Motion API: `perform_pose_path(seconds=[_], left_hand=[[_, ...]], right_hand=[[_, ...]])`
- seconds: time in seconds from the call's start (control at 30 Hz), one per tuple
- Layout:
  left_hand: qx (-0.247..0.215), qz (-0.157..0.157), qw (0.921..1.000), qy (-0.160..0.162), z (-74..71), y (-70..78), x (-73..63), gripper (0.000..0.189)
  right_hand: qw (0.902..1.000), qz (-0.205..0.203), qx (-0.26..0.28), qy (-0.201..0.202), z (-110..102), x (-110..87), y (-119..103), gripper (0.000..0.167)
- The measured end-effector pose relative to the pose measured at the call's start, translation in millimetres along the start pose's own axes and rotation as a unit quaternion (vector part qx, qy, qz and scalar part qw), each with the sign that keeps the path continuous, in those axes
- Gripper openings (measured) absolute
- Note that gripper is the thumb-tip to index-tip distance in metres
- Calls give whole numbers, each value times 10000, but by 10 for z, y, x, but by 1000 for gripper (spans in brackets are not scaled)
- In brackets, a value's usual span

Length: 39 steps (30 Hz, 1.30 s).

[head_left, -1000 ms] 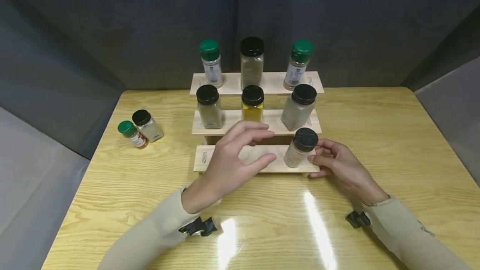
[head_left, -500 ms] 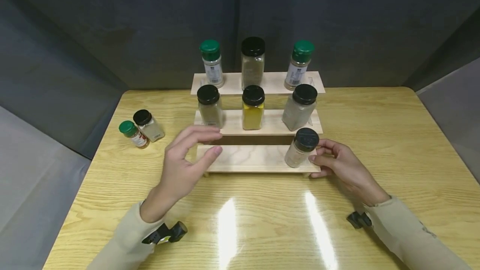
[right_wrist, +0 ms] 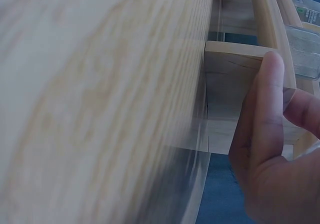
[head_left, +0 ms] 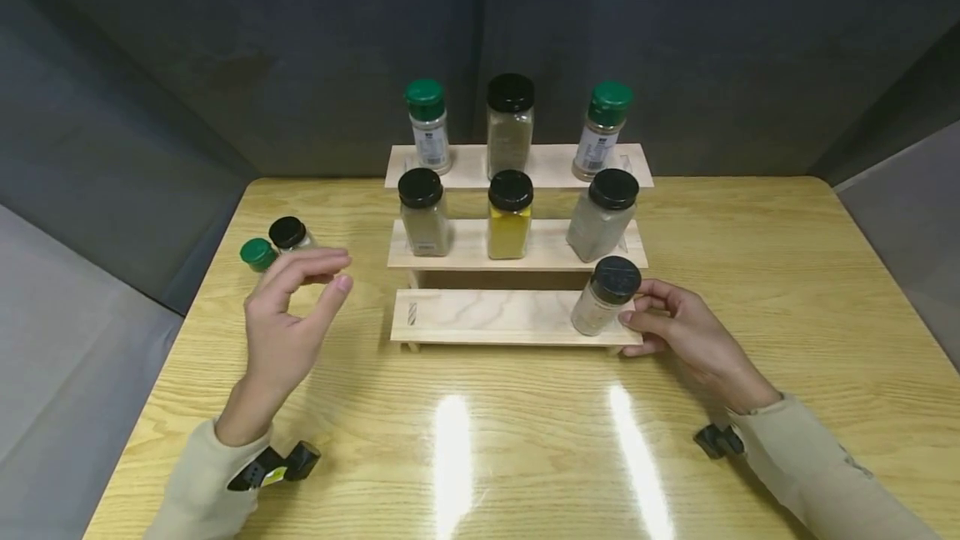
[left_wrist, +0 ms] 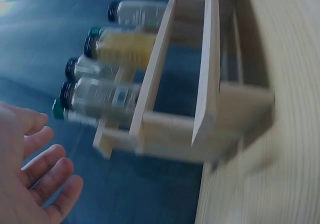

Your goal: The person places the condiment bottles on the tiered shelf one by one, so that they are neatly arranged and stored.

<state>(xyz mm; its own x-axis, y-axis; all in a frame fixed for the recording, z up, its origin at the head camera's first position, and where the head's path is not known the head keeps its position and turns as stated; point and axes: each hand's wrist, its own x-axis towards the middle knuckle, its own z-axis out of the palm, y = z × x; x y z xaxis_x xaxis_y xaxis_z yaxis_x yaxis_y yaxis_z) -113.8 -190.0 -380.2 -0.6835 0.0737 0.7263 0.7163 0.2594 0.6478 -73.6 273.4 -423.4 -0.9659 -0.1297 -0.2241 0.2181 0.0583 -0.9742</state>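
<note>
My left hand is over the left of the table, fingers and thumb curved apart with nothing between them. Beyond its fingers stand a green-capped spice jar and a black-capped spice jar, both partly covered by the hand. At the right end of a three-step wooden spice rack, my right hand grips the lowest shelf, thumb and fingers on its edge, as the right wrist view also shows. Close beside that thumb, a dark-capped spice jar stands on this shelf.
On the middle shelf are a yellow jar and two more black-capped jars. The top shelf bears two green-capped jars and a tall black-capped jar. Dark curtains hang behind the wooden table.
My left hand has swept left from in front of the rack to beside the two jars on the table. My right hand has kept its hold on the rack.
</note>
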Motion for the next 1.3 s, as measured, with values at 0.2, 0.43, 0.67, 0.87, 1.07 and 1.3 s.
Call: perform_pose_path(seconds=[0.2, 0.43, 0.67, 0.87, 1.07, 1.3], left_hand=[[137, 8, 9969, 771, -220, -109, 74, 21], [638, -260, 9869, 1456, -384, -124, 177, 28], [1537, -951, 9756, 1245, -543, -473, 87, 41], [1914, -1955, 9582, 837, -657, -613, 67, 56], [1924, -2883, 9373, 377, -708, -707, 23, 62], [1707, -3040, 9359, 501, -718, -766, -17, 51]], right_hand=[[10000, -35, 61, 22, -7, 0, -8, 33], [9998, -129, 130, 22, -21, 6, -14, 30], [9997, -199, 154, -13, -30, 3, 5, 29], [9997, -147, 195, -48, -22, 3, 6, 30], [9999, -17, 137, -11, -10, 0, -4, 33], [10000, -3, 97, -10, -8, 1, 3, 33]])
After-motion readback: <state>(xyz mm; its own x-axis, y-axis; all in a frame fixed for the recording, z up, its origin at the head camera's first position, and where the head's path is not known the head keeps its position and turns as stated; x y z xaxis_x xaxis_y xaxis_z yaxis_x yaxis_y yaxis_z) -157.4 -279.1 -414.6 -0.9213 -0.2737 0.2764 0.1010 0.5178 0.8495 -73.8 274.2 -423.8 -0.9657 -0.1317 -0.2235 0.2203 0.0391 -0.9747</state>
